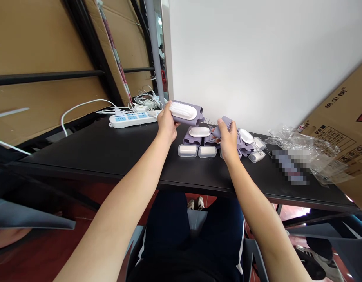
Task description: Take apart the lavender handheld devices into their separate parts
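Black table (110,149) against a white wall carries a pile (198,143) of purple brushes. Left hand (166,124) grips one brush (185,112) raised clear, bristles up for viewing. Right hand (228,139) pinches a purple part (223,124) at the pile's top. Power strip (131,118) lies well left.

Wearing no sleeves above the fingers: both forearms bare to the left hand (166,124) and right hand (228,141). Wearing dark navy trousers, white side stripe showing; white shoes showing below.
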The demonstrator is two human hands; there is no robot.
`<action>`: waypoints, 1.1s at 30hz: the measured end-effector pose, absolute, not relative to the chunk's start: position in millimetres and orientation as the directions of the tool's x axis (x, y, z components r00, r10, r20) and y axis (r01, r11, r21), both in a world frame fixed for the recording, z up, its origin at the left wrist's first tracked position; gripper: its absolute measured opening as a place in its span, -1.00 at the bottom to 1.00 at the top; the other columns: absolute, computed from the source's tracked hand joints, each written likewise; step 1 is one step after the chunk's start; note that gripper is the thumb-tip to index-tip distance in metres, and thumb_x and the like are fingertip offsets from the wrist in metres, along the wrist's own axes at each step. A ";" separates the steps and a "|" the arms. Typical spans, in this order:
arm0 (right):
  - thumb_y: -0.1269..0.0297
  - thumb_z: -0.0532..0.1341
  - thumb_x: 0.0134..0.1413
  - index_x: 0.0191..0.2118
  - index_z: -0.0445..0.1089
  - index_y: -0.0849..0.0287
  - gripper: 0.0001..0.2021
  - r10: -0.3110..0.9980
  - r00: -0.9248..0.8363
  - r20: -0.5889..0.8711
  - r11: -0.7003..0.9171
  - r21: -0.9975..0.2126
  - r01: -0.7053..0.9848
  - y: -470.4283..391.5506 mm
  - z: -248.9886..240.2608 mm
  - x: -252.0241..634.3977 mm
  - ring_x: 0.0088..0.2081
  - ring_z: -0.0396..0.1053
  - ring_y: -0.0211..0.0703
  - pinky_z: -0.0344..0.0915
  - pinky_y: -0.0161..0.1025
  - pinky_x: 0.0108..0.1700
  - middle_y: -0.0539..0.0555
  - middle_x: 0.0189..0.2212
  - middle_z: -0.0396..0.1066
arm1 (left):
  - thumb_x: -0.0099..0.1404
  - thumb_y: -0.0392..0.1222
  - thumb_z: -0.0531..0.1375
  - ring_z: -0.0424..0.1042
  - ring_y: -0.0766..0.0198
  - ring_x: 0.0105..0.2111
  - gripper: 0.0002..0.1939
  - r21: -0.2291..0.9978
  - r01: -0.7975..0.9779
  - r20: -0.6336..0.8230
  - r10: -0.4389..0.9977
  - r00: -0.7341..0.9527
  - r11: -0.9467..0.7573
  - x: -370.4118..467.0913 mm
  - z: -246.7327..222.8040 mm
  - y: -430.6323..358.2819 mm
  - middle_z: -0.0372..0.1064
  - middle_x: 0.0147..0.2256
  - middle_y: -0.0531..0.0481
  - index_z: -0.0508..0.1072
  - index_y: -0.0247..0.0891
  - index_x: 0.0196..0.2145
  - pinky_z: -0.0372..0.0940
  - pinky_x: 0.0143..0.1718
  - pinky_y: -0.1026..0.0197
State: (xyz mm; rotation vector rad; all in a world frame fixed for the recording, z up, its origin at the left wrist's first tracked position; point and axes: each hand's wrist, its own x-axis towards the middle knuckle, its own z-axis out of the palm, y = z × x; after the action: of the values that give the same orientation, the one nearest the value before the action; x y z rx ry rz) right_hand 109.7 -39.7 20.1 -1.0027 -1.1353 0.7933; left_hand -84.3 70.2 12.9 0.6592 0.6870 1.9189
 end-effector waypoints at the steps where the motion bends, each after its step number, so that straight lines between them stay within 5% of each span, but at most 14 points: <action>1: -0.22 0.33 0.13 -0.12 0.26 0.00 -0.55 0.913 0.225 0.340 0.351 -0.936 -0.010 -40.1 19.5 109.1 -0.31 0.47 -0.18 0.32 -0.27 -0.38 -0.01 -0.25 0.48 | 0.17 0.31 0.45 0.27 0.41 -0.62 -0.47 0.706 -0.601 0.164 0.913 -0.374 -0.373 -83.0 13.3 68.5 0.35 -0.53 0.14 0.41 -0.18 -0.36 -0.03 -0.65 0.36; 7: -0.23 0.32 0.15 -0.13 0.28 0.01 -0.55 0.942 0.179 0.283 0.289 -0.957 -0.004 -40.7 19.1 109.9 -0.33 0.50 -0.16 0.30 -0.28 -0.42 -0.05 -0.36 0.47 | 0.18 0.24 0.47 0.46 0.29 -0.52 -0.52 0.710 -0.654 0.154 0.964 -0.218 -0.261 -77.9 15.6 63.7 0.43 -0.49 0.07 0.43 -0.19 -0.35 0.17 -0.60 0.33; 18: -0.20 0.31 0.13 -0.09 0.26 0.00 -0.55 0.872 0.369 0.321 0.344 -0.939 0.003 -33.2 17.2 116.3 -0.11 0.51 -0.06 0.41 -0.22 -0.27 0.06 -0.11 0.47 | 0.27 0.30 0.41 0.34 0.36 -0.64 -0.51 0.730 -0.648 0.190 0.975 -0.112 -0.217 -74.8 14.3 63.6 0.41 -0.53 0.10 0.46 -0.20 -0.31 0.03 -0.68 0.34; 33: -0.21 0.31 0.17 -0.04 0.27 0.00 -0.53 0.823 0.470 0.320 0.393 -0.917 -0.063 -34.1 18.6 115.7 -0.32 0.49 -0.15 0.39 -0.28 -0.47 0.05 -0.17 0.50 | 0.46 0.12 0.29 0.40 0.37 -0.61 -0.66 0.699 -0.703 0.169 0.986 -0.014 -0.130 -79.5 20.0 60.6 0.51 -0.47 0.07 0.50 -0.23 -0.25 0.09 -0.67 0.36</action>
State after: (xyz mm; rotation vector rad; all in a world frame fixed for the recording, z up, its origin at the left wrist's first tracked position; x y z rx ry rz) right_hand 115.7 -34.1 18.6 -1.0119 -0.9141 0.6741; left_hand -79.5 60.6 20.0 0.7453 0.4995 1.5569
